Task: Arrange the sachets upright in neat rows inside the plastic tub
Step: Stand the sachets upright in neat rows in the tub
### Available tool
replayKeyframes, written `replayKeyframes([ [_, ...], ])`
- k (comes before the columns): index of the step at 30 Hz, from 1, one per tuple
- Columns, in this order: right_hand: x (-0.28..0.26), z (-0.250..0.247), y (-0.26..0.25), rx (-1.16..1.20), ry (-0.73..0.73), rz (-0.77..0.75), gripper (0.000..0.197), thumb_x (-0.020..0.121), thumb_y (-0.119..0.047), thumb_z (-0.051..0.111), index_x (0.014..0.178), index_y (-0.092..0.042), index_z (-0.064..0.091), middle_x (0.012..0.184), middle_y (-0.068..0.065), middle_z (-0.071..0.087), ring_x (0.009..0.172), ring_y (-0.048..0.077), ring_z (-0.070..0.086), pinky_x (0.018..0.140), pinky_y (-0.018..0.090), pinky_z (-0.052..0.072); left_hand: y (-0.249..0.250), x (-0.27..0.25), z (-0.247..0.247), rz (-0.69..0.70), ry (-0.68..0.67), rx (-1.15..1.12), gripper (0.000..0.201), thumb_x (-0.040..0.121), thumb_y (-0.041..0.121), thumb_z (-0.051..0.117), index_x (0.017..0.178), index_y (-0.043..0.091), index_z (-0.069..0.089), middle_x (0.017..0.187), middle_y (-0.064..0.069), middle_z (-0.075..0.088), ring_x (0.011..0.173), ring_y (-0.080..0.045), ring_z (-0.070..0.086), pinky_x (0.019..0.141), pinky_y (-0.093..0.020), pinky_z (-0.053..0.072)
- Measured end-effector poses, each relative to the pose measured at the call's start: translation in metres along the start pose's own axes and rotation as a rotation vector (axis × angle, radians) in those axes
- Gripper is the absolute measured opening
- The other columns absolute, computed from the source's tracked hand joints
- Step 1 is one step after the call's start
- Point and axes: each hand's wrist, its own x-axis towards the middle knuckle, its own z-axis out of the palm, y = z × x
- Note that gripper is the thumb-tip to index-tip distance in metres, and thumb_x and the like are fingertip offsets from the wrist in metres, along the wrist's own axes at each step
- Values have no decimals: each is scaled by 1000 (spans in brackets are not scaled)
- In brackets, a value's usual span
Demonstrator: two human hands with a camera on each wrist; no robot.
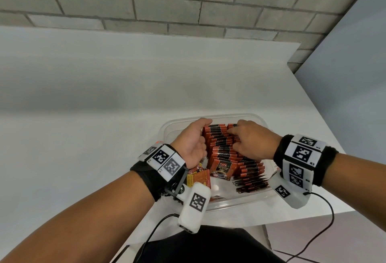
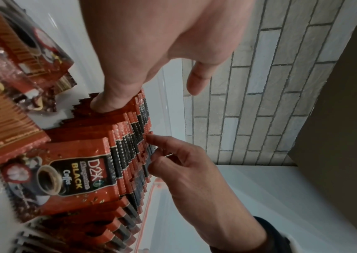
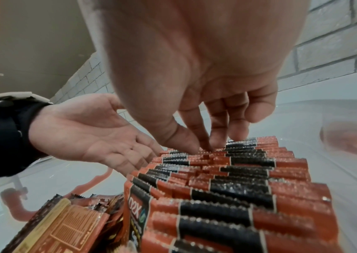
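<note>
A clear plastic tub [image 1: 262, 121] sits on the white table. Inside it, red and black sachets [image 1: 219, 137] stand upright in packed rows; the front one [image 1: 223, 168] shows a coffee cup label. My left hand [image 1: 200, 135] lies with straight fingers [image 3: 130, 154] against the left side of the row, thumb up. My right hand [image 1: 231, 135] comes from above, and its thumb and fingertips [image 3: 203, 145] pinch the top edges of sachets [image 2: 138, 137] near the far end. Another row [image 1: 250, 171] leans lower at the near right.
Several loose sachets [image 1: 198, 176] lie flat in the tub's near left corner, under my left wrist. The white table [image 1: 104, 116] spreads left and back to a grey brick wall [image 1: 188, 1]. Its right edge [image 1: 325, 129] runs close to the tub. Cables hang from both wrist cameras.
</note>
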Motion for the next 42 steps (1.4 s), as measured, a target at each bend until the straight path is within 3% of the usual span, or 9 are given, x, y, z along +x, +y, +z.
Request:
replayKeyframes([
  [3,0,-2,0,8,-10,-4,40,93,-26,49,130,-13,53,116,9,50,106,25,52,90,37,47,0,0,0,-7,22,18,26,98,32,44,85,11,50,80,-8,60,69,-16,57,63,-25,44],
  [7,-4,-5,2,6,25,-3,35,93,-26,49,124,-11,57,111,7,52,103,25,53,89,38,48,0,-1,-2,-19,63,64,29,99,32,43,79,12,47,49,-2,58,43,-9,53,52,-22,42],
  [13,-12,1,3,-5,3,-35,24,88,-23,47,82,-9,65,80,4,61,76,22,60,70,37,53,1,3,-3,-114,38,40,32,97,33,45,74,11,45,89,-16,59,100,-31,53,103,-42,39],
  [19,-11,4,0,24,-1,-71,23,88,-23,47,86,-10,66,79,2,62,76,19,60,73,39,53,0,5,-1,-104,39,36,28,96,34,46,81,11,49,81,-13,59,81,-26,55,72,-31,42],
  [23,-14,2,1,53,5,-45,22,91,-21,47,86,-8,64,75,2,60,75,21,59,68,33,50,0,6,-1,-101,35,16,27,97,32,47,82,10,49,84,-14,60,84,-27,58,91,-39,44],
  [27,-15,5,1,52,-17,-54,22,91,-21,47,82,-8,63,77,4,61,76,20,59,68,32,49,0,7,-2,-92,34,19,26,96,33,47,84,10,51,83,-14,60,81,-27,59,82,-36,46],
  [31,-15,7,2,55,8,-69,21,90,-21,48,82,-9,62,78,2,59,77,19,58,70,33,50,0,7,-4,-86,32,25,26,96,33,47,84,10,50,86,-15,61,86,-28,58,92,-39,44],
  [35,-18,6,3,68,-1,-64,21,91,-20,47,77,-11,59,78,2,59,75,19,57,64,28,45,0,5,-4,-94,26,30,26,97,32,46,83,10,49,87,-15,61,82,-28,58,87,-40,44],
  [42,-15,10,4,113,11,-125,19,89,-18,49,75,-13,61,65,-5,53,64,15,54,70,38,52,-2,6,-2,-89,4,29,24,96,31,46,87,10,52,86,-15,61,85,-30,59,93,-46,42],
])
